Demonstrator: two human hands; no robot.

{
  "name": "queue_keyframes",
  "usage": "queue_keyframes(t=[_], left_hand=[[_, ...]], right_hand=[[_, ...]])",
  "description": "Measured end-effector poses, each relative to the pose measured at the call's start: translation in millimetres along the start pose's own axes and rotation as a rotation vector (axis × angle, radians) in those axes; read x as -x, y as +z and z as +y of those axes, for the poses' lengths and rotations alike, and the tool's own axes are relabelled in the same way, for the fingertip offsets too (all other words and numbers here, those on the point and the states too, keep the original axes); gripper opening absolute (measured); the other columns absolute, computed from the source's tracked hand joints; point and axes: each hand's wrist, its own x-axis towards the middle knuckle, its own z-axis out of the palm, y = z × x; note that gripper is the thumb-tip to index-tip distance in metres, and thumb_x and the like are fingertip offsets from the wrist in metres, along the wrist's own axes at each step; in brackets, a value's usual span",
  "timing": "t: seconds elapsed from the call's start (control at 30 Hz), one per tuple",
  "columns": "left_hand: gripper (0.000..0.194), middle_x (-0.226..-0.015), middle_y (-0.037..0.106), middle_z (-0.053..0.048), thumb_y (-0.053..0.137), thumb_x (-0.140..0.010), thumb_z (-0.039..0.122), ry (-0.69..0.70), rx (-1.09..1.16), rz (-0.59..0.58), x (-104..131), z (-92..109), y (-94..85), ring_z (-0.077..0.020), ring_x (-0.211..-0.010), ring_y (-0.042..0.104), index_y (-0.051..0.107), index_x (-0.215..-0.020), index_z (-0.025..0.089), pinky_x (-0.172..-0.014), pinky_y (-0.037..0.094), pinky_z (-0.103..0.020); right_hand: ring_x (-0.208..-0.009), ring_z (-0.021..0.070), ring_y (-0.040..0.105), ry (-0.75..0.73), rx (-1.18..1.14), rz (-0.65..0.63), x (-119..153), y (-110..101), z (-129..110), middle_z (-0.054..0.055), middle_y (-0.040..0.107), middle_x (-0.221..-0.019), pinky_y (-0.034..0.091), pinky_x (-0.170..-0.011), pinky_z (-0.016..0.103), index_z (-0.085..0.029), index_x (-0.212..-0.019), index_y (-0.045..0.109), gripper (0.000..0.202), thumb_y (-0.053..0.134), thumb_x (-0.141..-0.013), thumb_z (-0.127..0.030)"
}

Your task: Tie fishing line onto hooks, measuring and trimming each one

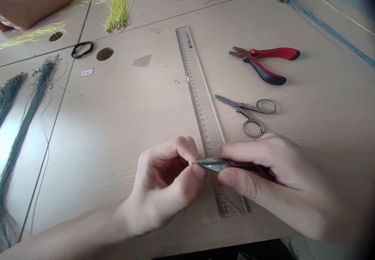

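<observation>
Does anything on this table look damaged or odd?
Yes: left of the ruler, an angular, brownish patch interrupts the even grain of the table. I can't tell whether it's damage or something stuck on.

The desk [117, 115] looks like smooth, faintly glossy wood grain. The ruler [203, 95] is clear, shiny plastic; the scissors [238, 106], polished metal. The pliers [252, 54] pair dull metal with smooth, plastic-looking grips [265, 72]. The held tool [212, 164] shows scuffed grey metal.

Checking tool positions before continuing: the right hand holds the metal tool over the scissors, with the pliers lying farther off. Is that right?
Not quite: in the head view, the right hand holds the metal tool over the ruler, not the scissors, with the pliers lying farther off.
</observation>
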Motion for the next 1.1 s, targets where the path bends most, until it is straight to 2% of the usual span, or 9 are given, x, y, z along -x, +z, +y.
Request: queue_keyframes(t=[0.17, 0.33, 0.43, 0.53, 0.63, 0.73, 0.87, 0.97, 1.1], left_hand=[[0.021, -0.062, 0.046, 0.005, 0.058, -0.088, 0.025, -0.003, -0.001, -0.003, 0.4, 0.8, -0.3, -0.0086, -0.054, 0.038, 0.053, -0.068, 0.019, -0.048, 0.029, -0.024], [0.022, -0.060, 0.044, 0.004, 0.058, -0.087, 0.025, 0.006, -0.003, 0.005, 1.5, 0.9, -0.2, -0.0089, -0.054, 0.037, 0.053, -0.067, 0.019, -0.048, 0.030, -0.024], [0.021, -0.061, 0.046, 0.004, 0.058, -0.087, 0.024, 0.015, 0.005, 0.006, 1.0, 1.4, 0.1, -0.0086, -0.054, 0.038, 0.053, -0.067, 0.019, -0.049, 0.031, -0.023], [0.021, -0.061, 0.047, 0.004, 0.059, -0.086, 0.023, 0.004, -0.001, 0.008, 0.0, 2.9, 1.2, -0.0086, -0.055, 0.040, 0.054, -0.066, 0.019, -0.051, 0.034, -0.022], [0.020, -0.067, 0.054, 0.003, 0.059, -0.085, 0.023, -0.037, 0.024, -0.005, -0.9, 4.7, 2.3, -0.0094, -0.061, 0.048, 0.055, -0.067, 0.018, -0.060, 0.043, -0.023], [0.021, -0.067, 0.057, 0.001, 0.058, -0.086, 0.024, -0.041, -0.013, -0.007, -1.1, 4.9, 2.6, -0.0116, -0.065, 0.054, 0.054, -0.066, 0.018, -0.064, 0.046, -0.025], [0.020, -0.059, 0.049, 0.003, 0.057, -0.084, 0.021, -0.020, -0.155, 0.003, -0.6, 3.3, 2.6, -0.0086, -0.055, 0.046, 0.052, -0.064, 0.018, -0.051, 0.038, -0.019], [0.020, -0.057, 0.046, 0.003, 0.058, -0.083, 0.020, -0.052, -0.174, -0.018, -1.0, 4.0, 2.7, -0.0074, -0.052, 0.040, 0.052, -0.064, 0.017, -0.047, 0.034, -0.018], [0.015, -0.057, 0.048, 0.003, 0.061, -0.080, 0.020, -0.091, -0.101, -0.070, -4.3, 8.0, 2.1, -0.0071, -0.052, 0.040, 0.057, -0.067, 0.016, -0.046, 0.034, -0.016]], right_hand=[[-0.048, 0.0078, 0.045, -0.017, -0.013, 0.002, 0.0, -0.1, -0.3, -0.005, 0.050, -0.053, 0.029, -0.043, 0.022, -0.020, -0.069, 0.057, 0.031, 0.048, -0.093, -0.038], [-0.047, 0.0084, 0.043, -0.024, -0.037, 0.064, -0.6, 1.7, 0.8, -0.005, 0.046, -0.049, 0.027, -0.042, 0.023, -0.018, -0.061, 0.055, 0.034, 0.054, -0.090, -0.036], [-0.047, 0.0098, 0.044, -0.017, -0.126, 0.057, -1.0, 0.9, 2.8, -0.004, 0.048, -0.050, 0.027, -0.041, 0.023, -0.020, -0.067, 0.059, 0.035, 0.051, -0.091, -0.044], [-0.048, 0.0099, 0.046, -0.010, -0.173, 0.069, -1.2, -1.5, 3.8, -0.003, 0.048, -0.052, 0.029, -0.039, 0.021, -0.020, -0.070, 0.059, 0.032, 0.055, -0.088, -0.046], [-0.046, 0.0090, 0.045, 0.008, -0.215, 0.101, -2.0, -2.5, 4.1, -0.004, 0.047, -0.055, 0.030, -0.036, 0.019, -0.020, -0.074, 0.058, 0.032, 0.062, -0.081, -0.052], [-0.045, 0.0085, 0.041, 0.006, -0.213, 0.117, -3.9, -1.5, 5.3, -0.004, 0.044, -0.056, 0.030, -0.034, 0.019, -0.022, -0.083, 0.060, 0.032, 0.060, -0.081, -0.054], [-0.047, 0.0079, 0.043, -0.072, -0.111, 0.187, -5.4, -1.4, 6.6, -0.003, 0.049, -0.061, 0.033, -0.036, 0.018, -0.023, -0.085, 0.061, 0.021, 0.057, -0.086, -0.044], [-0.046, 0.0053, 0.042, -0.154, -0.092, 0.145, -4.0, -3.9, 5.7, -0.005, 0.049, -0.061, 0.034, -0.038, 0.015, -0.024, -0.089, 0.062, 0.006, 0.057, -0.088, -0.027], [-0.049, 0.0045, 0.044, -0.224, -0.094, 0.008, -1.3, -7.1, 4.9, -0.007, 0.047, -0.061, 0.035, -0.043, 0.014, -0.024, -0.094, 0.061, 0.022, 0.056, -0.082, -0.007]])
